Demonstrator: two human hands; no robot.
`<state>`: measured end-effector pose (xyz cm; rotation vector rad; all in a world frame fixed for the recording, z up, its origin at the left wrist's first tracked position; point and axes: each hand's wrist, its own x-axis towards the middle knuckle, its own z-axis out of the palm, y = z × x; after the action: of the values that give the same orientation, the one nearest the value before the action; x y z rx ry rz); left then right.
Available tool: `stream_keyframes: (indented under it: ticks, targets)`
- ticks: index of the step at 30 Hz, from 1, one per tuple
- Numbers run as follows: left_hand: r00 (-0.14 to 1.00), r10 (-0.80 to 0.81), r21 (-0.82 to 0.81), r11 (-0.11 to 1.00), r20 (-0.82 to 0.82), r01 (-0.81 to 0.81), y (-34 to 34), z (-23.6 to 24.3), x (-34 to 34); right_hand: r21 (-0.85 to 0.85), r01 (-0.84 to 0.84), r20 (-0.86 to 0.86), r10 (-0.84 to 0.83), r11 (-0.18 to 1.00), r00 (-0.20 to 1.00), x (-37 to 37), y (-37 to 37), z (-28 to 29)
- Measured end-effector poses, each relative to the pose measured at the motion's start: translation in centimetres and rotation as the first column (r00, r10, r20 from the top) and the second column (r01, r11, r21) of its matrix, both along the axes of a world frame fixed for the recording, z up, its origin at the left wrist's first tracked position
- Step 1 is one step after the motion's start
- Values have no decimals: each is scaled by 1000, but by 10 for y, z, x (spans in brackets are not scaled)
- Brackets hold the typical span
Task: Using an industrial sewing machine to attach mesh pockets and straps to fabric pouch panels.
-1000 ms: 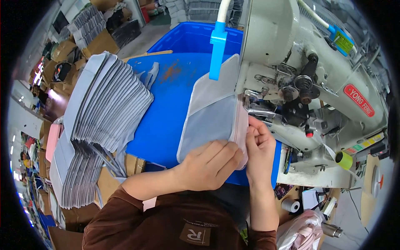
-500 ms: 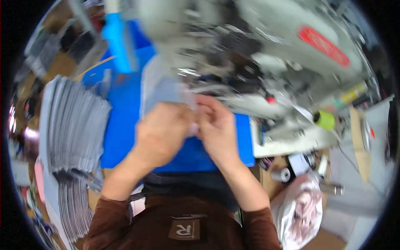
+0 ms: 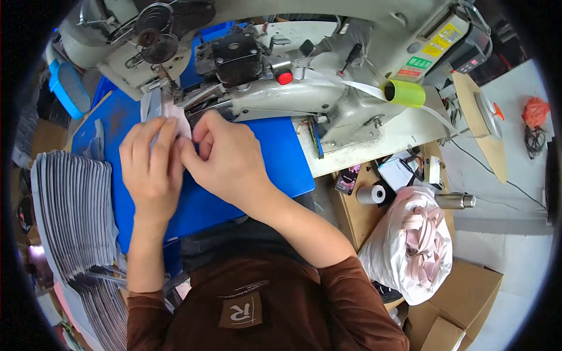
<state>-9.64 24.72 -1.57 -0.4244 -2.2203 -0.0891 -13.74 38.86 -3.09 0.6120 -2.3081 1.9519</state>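
Observation:
My left hand (image 3: 151, 174) lies over a pale grey fabric piece (image 3: 151, 102) with a pink edge strip (image 3: 178, 117), its fingers bent and pressed on it. Beside it, my right hand (image 3: 225, 164) has its thumb and curled fingers pinched on the pink strip. The piece runs up under the needle area of a grey-green industrial sewing machine (image 3: 281, 93); much of it is hidden by my hands. The blue work board (image 3: 281, 158) lies beneath.
A tall stack of grey pieces (image 3: 73, 210) stands at left. At right are a white sack (image 3: 377, 257) of pink strips, a thread cone (image 3: 370, 195), a phone (image 3: 348, 179), a metal bottle (image 3: 453, 200), cardboard boxes (image 3: 459, 298) and a green-yellow tape roll (image 3: 404, 93) on the machine.
The view has swung to the right, putting the machine and hands further left in it. My left fingers now reach along the piece, and less of the piece shows.

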Motion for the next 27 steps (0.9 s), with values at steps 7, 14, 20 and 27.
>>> stream_keyframes:
  ticks: [7,14,20,27]
  targets:
    - [984,177,161,972,-7,-174,-40,-73,24,173,154,-317,-93,973,944,7,-10,-16]
    - [963,-156,-189,975,-220,115,-32,-12,10,273,113,-212,-55,955,976,10,-13,-11]
    - [983,-157,-547,833,-96,80,-30,23,6,161,46,-141,-23,986,990,5,-22,-19]
    - [987,-155,-304,938,50,163,-15,19,7,153,55,-273,-11,987,962,8,-11,-21]
